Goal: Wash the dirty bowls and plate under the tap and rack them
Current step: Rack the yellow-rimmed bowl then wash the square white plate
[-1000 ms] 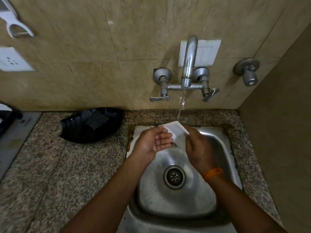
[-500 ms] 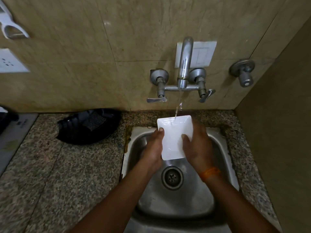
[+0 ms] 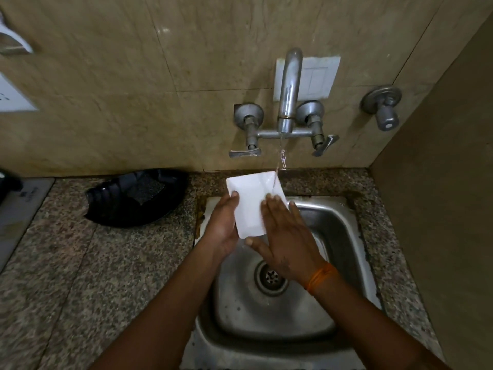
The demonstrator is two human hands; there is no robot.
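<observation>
A white rectangular plate (image 3: 249,201) is held tilted over the back of the steel sink (image 3: 336,231), under the running tap (image 3: 289,89). Water falls onto the plate's upper right corner. My left hand (image 3: 222,225) grips the plate's left edge from underneath, thumb on the rim. My right hand (image 3: 286,236) lies flat on the plate's right half, fingers straight and pressed against its face.
A black ribbed tray (image 3: 133,198) with a dark scrub pad sits on the granite counter (image 3: 93,263) left of the sink. The drain (image 3: 270,276) shows below my hands. A side wall (image 3: 440,209) stands close on the right. A valve knob (image 3: 384,108) projects from the tiles.
The plate has shifted left and up under the stream. My right hand went from gripping its right edge to lying flat across its face.
</observation>
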